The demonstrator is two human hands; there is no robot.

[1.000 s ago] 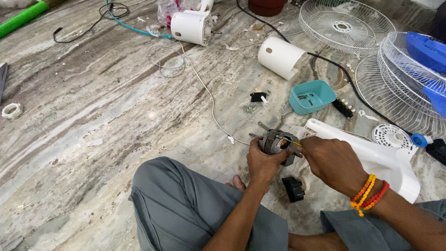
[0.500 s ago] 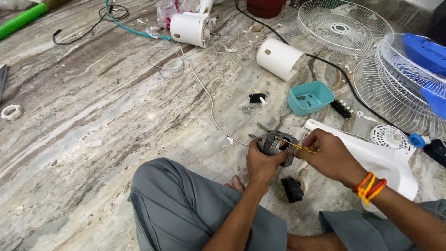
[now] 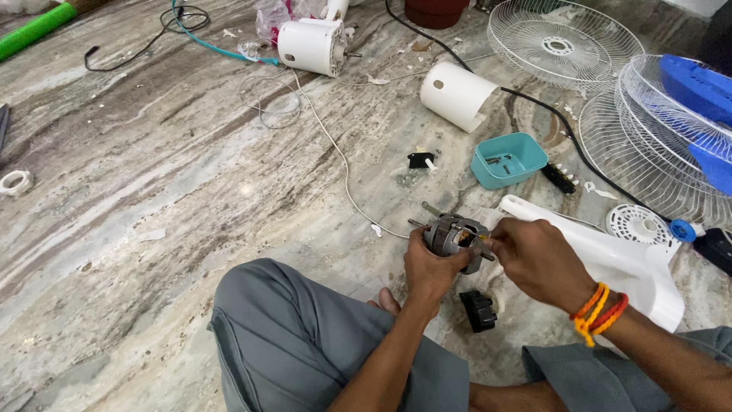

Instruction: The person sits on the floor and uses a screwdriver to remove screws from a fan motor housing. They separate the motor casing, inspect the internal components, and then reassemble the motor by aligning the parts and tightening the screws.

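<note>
I sit on a marble floor with a small grey fan motor (image 3: 456,235) held up in front of my knees. My left hand (image 3: 429,268) grips the motor from below and behind. My right hand (image 3: 535,259) pinches at the motor's right side, where a thin yellowish piece, perhaps a wire or tool tip, shows between the fingers. A red and orange thread band circles my right wrist. A white cord (image 3: 335,149) runs from the motor across the floor.
A black part (image 3: 479,310) lies below the motor. A white fan stand base (image 3: 621,259) lies to the right. A teal tray (image 3: 508,159), white motor covers (image 3: 457,94) (image 3: 310,46), wire fan guards (image 3: 563,40) and blue blades (image 3: 698,91) lie behind.
Both hands stay on the motor with only small shifts. My right hand has closed in slightly on the motor's right side.
</note>
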